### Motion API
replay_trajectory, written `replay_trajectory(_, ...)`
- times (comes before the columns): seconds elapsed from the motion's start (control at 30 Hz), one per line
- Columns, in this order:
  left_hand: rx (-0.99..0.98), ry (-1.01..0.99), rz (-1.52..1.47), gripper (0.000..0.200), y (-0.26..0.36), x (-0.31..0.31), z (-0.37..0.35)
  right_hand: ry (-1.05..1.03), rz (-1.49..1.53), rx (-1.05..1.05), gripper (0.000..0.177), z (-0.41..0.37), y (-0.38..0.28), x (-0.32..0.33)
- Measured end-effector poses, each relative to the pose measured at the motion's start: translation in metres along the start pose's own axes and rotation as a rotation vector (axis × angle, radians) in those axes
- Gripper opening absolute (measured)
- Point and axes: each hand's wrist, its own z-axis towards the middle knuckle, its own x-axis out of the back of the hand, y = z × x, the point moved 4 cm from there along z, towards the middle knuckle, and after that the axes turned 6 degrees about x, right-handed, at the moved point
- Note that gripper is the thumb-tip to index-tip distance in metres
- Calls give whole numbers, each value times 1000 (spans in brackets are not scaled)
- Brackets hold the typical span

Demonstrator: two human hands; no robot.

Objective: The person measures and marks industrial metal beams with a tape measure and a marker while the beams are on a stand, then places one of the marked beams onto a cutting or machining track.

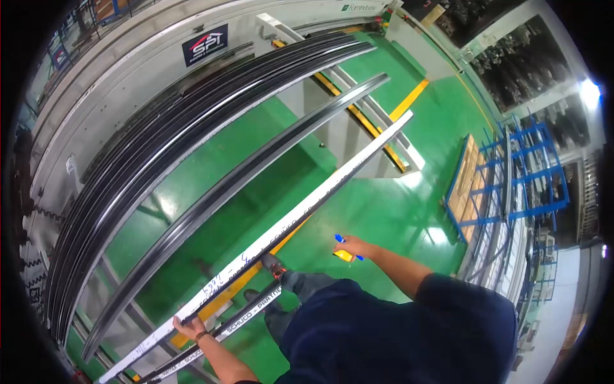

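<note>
The person's left hand (pixel 189 328) gripped the edge of a long white profile (pixel 256 248) close to its near left end, the fingers bent against it. The right hand (pixel 352 248), well apart to the right, was closed around a small yellow and blue object (pixel 343 254) above the green floor (pixel 396 217). The white profile, printed and handwritten on, slanted from near left to far right, its far end over a yellow-edged support (pixel 364 121). A second printed profile (pixel 246 315) lay on its near side. Beyond the white one lay a grey profile (pixel 246 163), then a row of dark profiles (pixel 192 115) beside a pale machine (pixel 96 83) with a blue sign (pixel 205 45). On the right, a wooden panel (pixel 465 179) stood by a blue rack (pixel 534 169).
</note>
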Motion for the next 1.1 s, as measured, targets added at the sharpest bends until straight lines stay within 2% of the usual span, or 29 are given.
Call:
replay_trajectory(0.07,-10,-6,23,47,3,6,7,16,21,15,47,-4,-7,-6)
replay_trajectory(0.1,-4,62,37,43,2,6,4,5,18,24,45,-5,-11,-11)
replay_trajectory(0.13,-14,7,39,44,2,16,11,-22,39,62,43,-3,-17,-15)
replay_trajectory(0.17,36,-64,59,41,-7,-7,-5,-58,67,98,41,-1,-17,-20)
replay_trajectory(0.2,-26,130,67,43,-6,13,8,-97,97,135,40,3,-21,-28)
replay_trajectory(0.23,-82,225,204,45,-4,15,1,-129,160,140,38,5,-29,-43)
replay_trajectory(0.27,-172,443,426,65,3,24,-3,-146,229,144,36,0,-44,-53)
replay_trajectory(0.3,-411,711,504,91,-15,-44,-67,-156,295,150,34,-4,-60,-60)
replay_trajectory(0.33,-546,760,839,103,-12,-24,-69,-170,275,160,35,-6,-70,-69)
replay_trajectory(0.37,-687,699,998,93,-20,-45,-93,-193,254,175,35,-9,-84,-76)
replay_trajectory(0.4,-795,537,1034,85,-33,-58,-110,-222,228,197,35,-10,-102,-90)
replay_trajectory(0.43,-853,357,966,80,-53,-82,-136,-298,238,231,35,-24,-128,-102)
replay_trajectory(0.47,-836,265,982,74,-74,-91,-153,-357,241,242,35,-28,-141,-116)
replay_trajectory(0.5,-575,126,885,67,-99,-90,-166,-409,248,247,35,-30,-149,-131)
replay_trajectory(0.57,-353,-44,937,52,-146,-103,-199,-487,197,270,32,-49,-174,-155)
replay_trajectory(0.63,-128,-185,880,48,-183,-120,-239,-519,58,358,31,-59,-177,-176)
replay_trajectory(0.67,-197,-317,1113,44,-193,-112,-244,-541,-11,408,30,-66,-179,-191)
replay_trajectory(0.7,96,-343,932,43,-204,-106,-252,-583,67,494,37,-88,-191,-202)
replay_trajectory(0.73,56,-360,763,40,-206,-112,-261,-667,73,418,40,-101,-191,-209)
replay_trajectory(0.8,552,-396,461,39,-198,-96,-270,-807,75,262,47,-121,-181,-218)
replay_trajectory(0.87,549,-203,491,37,-182,-84,-284,-861,-31,313,51,-141,-173,-226)
replay_trajectory(0.93,604,-338,391,35,-180,-53,-287,-905,-117,282,50,-146,-149,-233)
replay_trajectory(1.0,632,-264,284,34,-181,-23,-290,-853,-175,344,48,-167,-146,-239)
replay_trajectory(1.1,694,-347,239,29,-183,8,-294,-742,-211,366,44,-180,-120,-246)
